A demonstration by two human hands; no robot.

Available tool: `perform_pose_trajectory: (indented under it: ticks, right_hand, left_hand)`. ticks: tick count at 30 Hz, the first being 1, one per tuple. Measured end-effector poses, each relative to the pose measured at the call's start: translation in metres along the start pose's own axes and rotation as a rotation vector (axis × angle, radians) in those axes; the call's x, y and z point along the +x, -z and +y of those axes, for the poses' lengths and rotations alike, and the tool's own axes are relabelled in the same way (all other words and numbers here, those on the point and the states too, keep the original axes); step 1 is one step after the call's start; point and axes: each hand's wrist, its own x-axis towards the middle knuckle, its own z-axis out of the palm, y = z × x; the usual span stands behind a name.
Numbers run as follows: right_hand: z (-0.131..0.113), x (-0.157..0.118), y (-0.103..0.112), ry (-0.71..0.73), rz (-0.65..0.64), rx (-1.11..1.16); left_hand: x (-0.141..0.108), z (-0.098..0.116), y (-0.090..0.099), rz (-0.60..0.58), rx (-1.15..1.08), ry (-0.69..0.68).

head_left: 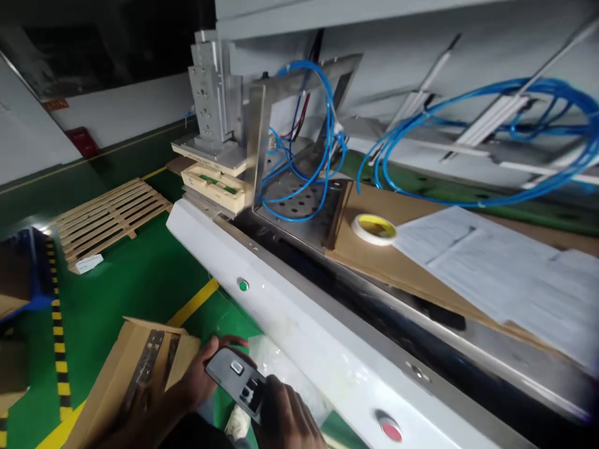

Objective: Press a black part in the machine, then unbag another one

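A dark grey, elongated device with a rounded end, a small light button and a cut-out near its lower end is held between both hands. My left hand grips its rounded upper-left end, one finger reaching past the far edge. My right hand is wrapped round the lower-right end and hides it. Both hands are at the bottom of the view, in front of the white machine edge. Below my left arm stands an open cardboard box with dark metal-looking parts inside.
A white machine front carries a green button and a red button. On it lie a tape roll, papers on cardboard, and coiled blue tubing. A wooden pallet rests on the green floor.
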Motion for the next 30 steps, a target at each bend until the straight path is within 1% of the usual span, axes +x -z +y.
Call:
perform_pose_trajectory:
  ticks: [2,3,4,7,8,9,11,13,15,17,19,20,22,24,27,30]
  right_hand:
    - [-0.017,0.043,0.001,0.104,-0.010,-0.070]
    - [-0.026,0.066,0.001,0.156,-0.016,-0.109]
    - [-0.035,0.089,0.001,0.210,-0.021,-0.144]
    - [-0.061,0.166,-0.004,0.362,0.007,-0.229]
    - [-0.068,0.192,-0.007,0.405,0.018,-0.252]
    - [-0.075,0.219,-0.011,0.445,0.018,-0.273]
    - [-0.086,0.270,-0.020,0.496,-0.004,-0.317]
    - [-0.093,0.319,-0.030,0.501,-0.028,-0.373]
    - [-0.098,0.364,-0.040,0.459,-0.024,-0.432]
    - [-0.101,0.405,-0.050,0.388,-0.004,-0.482]
    - [-0.101,0.442,-0.059,0.324,0.009,-0.511]
    - [-0.099,0.460,-0.063,0.301,0.011,-0.518]
    - [-0.093,0.491,-0.071,0.265,0.008,-0.500]
    - [-0.084,0.516,-0.078,0.225,-0.011,-0.437]
    - [-0.068,0.543,-0.087,0.135,-0.036,-0.321]
    - [-0.058,0.559,-0.097,0.076,-0.033,-0.271]
  left_hand:
    - [0.004,0.032,0.010,-0.003,-0.039,-0.075]
    - [0.008,0.049,0.016,0.030,-0.033,-0.117]
    - [0.013,0.066,0.023,0.093,-0.015,-0.160]
    - [0.038,0.120,0.044,0.373,0.050,-0.262]
    - [0.049,0.140,0.051,0.440,0.049,-0.282]
    - [0.061,0.161,0.058,0.478,0.039,-0.301]
    - [0.089,0.205,0.071,0.485,0.063,-0.347]
    - [0.118,0.249,0.083,0.461,0.189,-0.420]
    - [0.146,0.289,0.095,0.460,0.369,-0.565]
    - [0.173,0.322,0.105,0.467,0.572,-0.744]
    - [0.198,0.346,0.115,0.485,0.805,-0.898]
    - [0.209,0.355,0.119,0.483,0.923,-0.954]
    - [0.233,0.368,0.125,0.453,1.133,-1.052]
    - [0.256,0.380,0.129,0.397,1.305,-1.133]
    - [0.289,0.397,0.132,0.307,1.535,-1.187]
    - [0.318,0.410,0.133,0.210,1.686,-1.180]
